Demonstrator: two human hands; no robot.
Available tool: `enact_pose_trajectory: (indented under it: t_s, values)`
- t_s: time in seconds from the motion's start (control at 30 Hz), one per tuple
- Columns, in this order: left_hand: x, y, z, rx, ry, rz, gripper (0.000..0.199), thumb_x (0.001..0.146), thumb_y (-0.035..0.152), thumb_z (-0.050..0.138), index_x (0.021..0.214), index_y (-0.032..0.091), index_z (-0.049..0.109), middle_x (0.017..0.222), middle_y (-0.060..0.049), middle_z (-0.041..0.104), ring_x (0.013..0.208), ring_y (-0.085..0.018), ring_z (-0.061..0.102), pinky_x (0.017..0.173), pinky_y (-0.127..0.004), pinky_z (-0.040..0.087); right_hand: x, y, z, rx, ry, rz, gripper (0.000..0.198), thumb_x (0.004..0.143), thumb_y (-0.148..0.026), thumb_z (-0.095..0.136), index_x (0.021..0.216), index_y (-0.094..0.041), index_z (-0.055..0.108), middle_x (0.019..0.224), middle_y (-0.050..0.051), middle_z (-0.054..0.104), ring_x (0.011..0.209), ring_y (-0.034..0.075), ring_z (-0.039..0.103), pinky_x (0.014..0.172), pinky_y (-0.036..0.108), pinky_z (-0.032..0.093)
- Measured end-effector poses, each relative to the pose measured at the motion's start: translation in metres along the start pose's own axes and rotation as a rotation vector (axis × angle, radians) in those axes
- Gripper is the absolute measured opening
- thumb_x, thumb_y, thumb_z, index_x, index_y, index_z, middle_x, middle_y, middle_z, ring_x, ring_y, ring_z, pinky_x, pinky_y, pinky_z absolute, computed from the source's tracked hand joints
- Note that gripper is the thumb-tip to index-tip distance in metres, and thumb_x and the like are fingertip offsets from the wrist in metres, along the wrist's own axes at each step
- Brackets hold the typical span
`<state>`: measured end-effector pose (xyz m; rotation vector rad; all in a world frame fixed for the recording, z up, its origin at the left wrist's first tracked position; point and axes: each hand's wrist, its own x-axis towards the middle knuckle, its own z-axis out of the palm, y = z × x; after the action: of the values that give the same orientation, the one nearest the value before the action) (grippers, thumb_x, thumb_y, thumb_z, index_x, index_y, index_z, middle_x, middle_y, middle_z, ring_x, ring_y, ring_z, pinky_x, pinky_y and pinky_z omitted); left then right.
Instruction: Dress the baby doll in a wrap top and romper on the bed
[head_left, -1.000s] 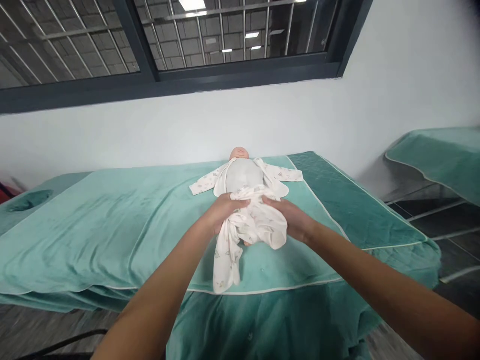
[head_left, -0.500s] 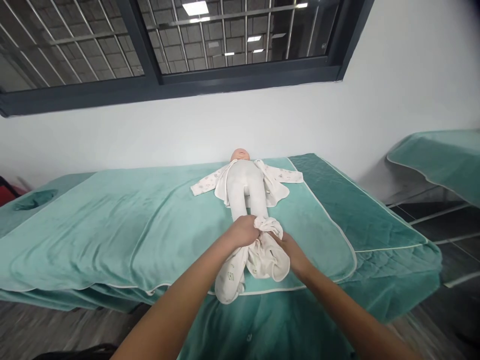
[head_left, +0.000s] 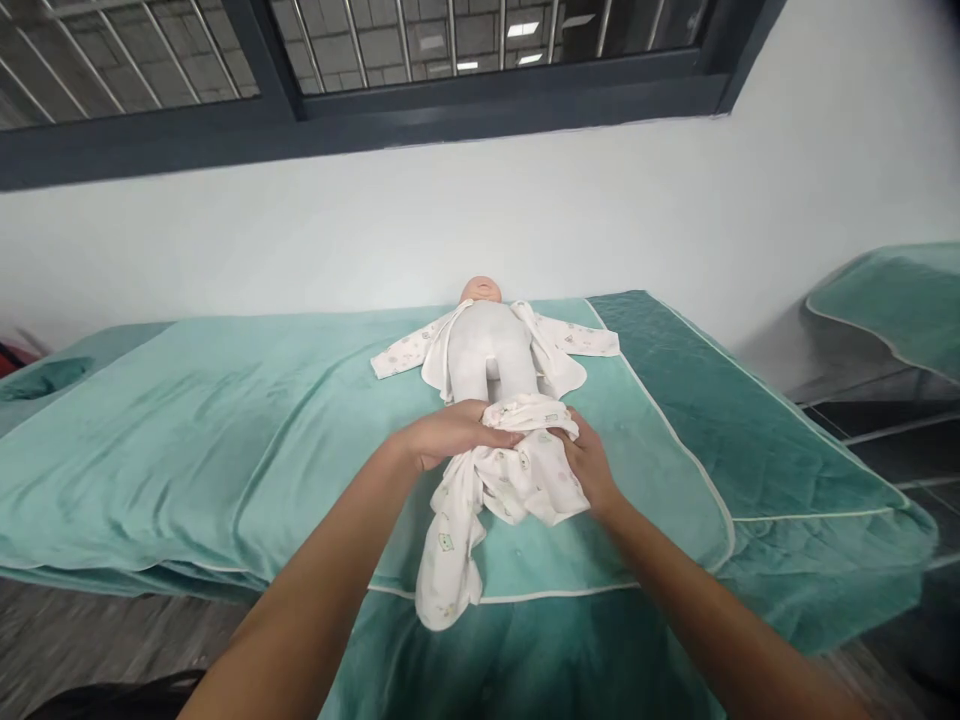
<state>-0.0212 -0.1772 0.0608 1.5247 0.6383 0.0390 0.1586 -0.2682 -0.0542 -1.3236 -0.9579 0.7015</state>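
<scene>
A baby doll (head_left: pixel 491 338) lies on its back on the green bed, head toward the wall, an open patterned jacket (head_left: pixel 564 372) spread around its arms and sides. Around its lower legs, a pair of white printed baby pants (head_left: pixel 532 475) is bunched up. My left hand (head_left: pixel 461 432) grips the gathered waist of the pants from the left, thumb laid across the front. On the right side, my right hand (head_left: pixel 587 460) holds the same cloth with curled fingers. One pant leg (head_left: pixel 448 560) hangs loose toward the bed's front edge. The doll's feet are hidden inside the cloth.
The bed (head_left: pixel 187 430) has a light green cover, with a darker quilted part (head_left: pixel 720 420) at the right. Behind it stands a white wall below a barred window (head_left: pixel 390 115). Another green-covered surface (head_left: pixel 900 300) is at the far right.
Both hands have moved a little up the doll's legs with the pants, and the waist is spread wider. The left hand's thumb now lies over the cloth. The view has tilted slightly down.
</scene>
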Motion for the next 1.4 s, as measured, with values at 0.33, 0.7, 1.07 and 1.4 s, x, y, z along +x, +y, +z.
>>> enact_pose_trajectory:
  t_s: [0.33,0.7,1.07,1.4]
  values:
    - [0.053,0.008,-0.029,0.207,0.393,0.287,0.019,0.078,0.035,0.065,0.08,0.016,0.064,0.081,0.0,0.064,0.079,-0.017,0.058,0.068,-0.026,0.04,0.063,0.004,0.005,-0.148,0.022,-0.108,0.03,0.086,-0.049,0.057,0.094,-0.02,0.059,0.091,0.004,0.066,0.089,0.022,0.057,0.08,0.034,0.044]
    - [0.071,-0.018,-0.061,-0.156,0.376,0.316,0.027,0.075,0.04,0.074,0.077,0.016,0.061,0.075,0.0,0.056,0.069,-0.013,0.053,0.063,-0.024,0.039,0.106,0.007,-0.006,-0.283,-0.076,-0.163,0.022,0.086,-0.045,0.059,0.086,-0.023,0.058,0.079,0.002,0.061,0.081,0.02,0.054,0.074,0.031,0.043]
    - [0.081,-0.045,-0.054,-0.581,0.576,0.495,0.034,0.071,0.044,0.079,0.078,0.016,0.061,0.066,0.004,0.056,0.06,-0.008,0.05,0.06,-0.02,0.04,0.149,-0.086,0.045,-0.506,-0.732,-0.124,0.039,0.074,-0.048,0.073,0.059,-0.019,0.053,0.055,-0.005,0.041,0.052,0.008,0.032,0.047,0.024,0.023]
    - [0.076,-0.048,-0.057,-0.552,0.502,0.422,0.041,0.072,0.053,0.076,0.078,0.016,0.059,0.067,0.004,0.054,0.057,-0.007,0.047,0.054,-0.018,0.036,0.146,-0.057,0.042,-0.094,-0.794,0.308,0.019,0.071,-0.034,0.074,0.075,-0.017,0.066,0.067,-0.001,0.064,0.06,0.014,0.057,0.055,0.025,0.043]
